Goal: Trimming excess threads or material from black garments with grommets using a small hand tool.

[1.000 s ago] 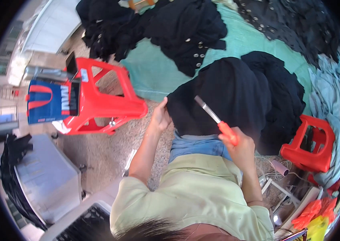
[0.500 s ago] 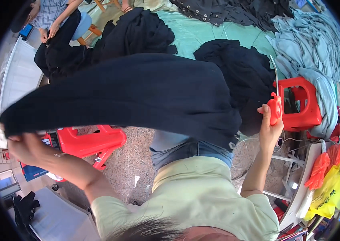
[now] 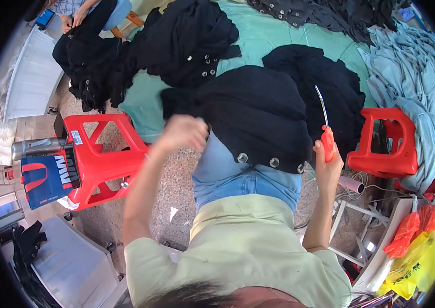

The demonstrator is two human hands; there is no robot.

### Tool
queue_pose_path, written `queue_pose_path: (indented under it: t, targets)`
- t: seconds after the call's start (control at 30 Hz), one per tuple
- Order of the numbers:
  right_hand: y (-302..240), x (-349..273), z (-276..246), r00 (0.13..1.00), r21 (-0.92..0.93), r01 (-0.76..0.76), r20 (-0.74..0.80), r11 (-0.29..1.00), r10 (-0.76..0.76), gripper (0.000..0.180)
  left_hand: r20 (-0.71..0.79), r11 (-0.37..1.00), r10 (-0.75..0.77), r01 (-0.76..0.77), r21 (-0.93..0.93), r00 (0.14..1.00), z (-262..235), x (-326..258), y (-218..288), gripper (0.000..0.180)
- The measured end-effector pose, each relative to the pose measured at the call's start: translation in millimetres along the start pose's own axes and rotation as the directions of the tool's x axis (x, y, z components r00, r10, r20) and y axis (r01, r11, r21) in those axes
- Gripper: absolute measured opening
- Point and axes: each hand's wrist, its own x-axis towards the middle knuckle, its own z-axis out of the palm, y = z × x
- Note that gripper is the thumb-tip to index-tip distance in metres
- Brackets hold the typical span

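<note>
A black garment [image 3: 253, 97] with metal eyelets along its near edge lies over my lap. My left hand [image 3: 184, 134] is at the garment's left edge, blurred by motion, so its grip does not show clearly. On the right, my right hand [image 3: 327, 163] is closed round the red-orange handle of scissors [image 3: 328, 143]. Their thin metal blade points up and away, in front of a second black garment heap [image 3: 335, 77].
Red plastic stools stand to the left [image 3: 107, 141] and right [image 3: 387, 159]. A metal flask [image 3: 40, 148] and a blue box [image 3: 48, 179] are at the left stool. Black garments [image 3: 184, 41] and grey-blue ones [image 3: 412, 72] lie ahead on green sheeting [image 3: 263, 31]. Another person's hands [image 3: 73, 18] handle black cloth.
My left hand has swung inward from the far left, and the stretched garment has dropped toward my lap. Its eyelets now show. My right hand with the scissors has shifted slightly left.
</note>
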Motion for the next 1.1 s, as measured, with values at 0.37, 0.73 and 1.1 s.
queue_pose_path:
  t: [0.37,0.73,1.1]
  targets:
    - [-12.6,-13.6,8.8,0.997,0.057,0.037,0.067,0.998,-0.041,0.029,-0.404,0.994,0.106,-0.088,0.064,0.908,154.0,-8.5,-31.4,0.029]
    - [-31.2,-23.0,0.8,0.939,0.143,-0.052,0.345,0.988,0.0,0.026,-0.708,0.497,0.087,-0.647,-0.579,0.7,-0.7,-43.8,52.6,0.016]
    - [-93.8,-48.0,63.5,0.717,0.144,0.289,0.622,0.946,-0.314,0.028,-0.573,0.324,0.076,-0.563,-0.76,0.816,-23.3,-30.5,-6.3,0.035]
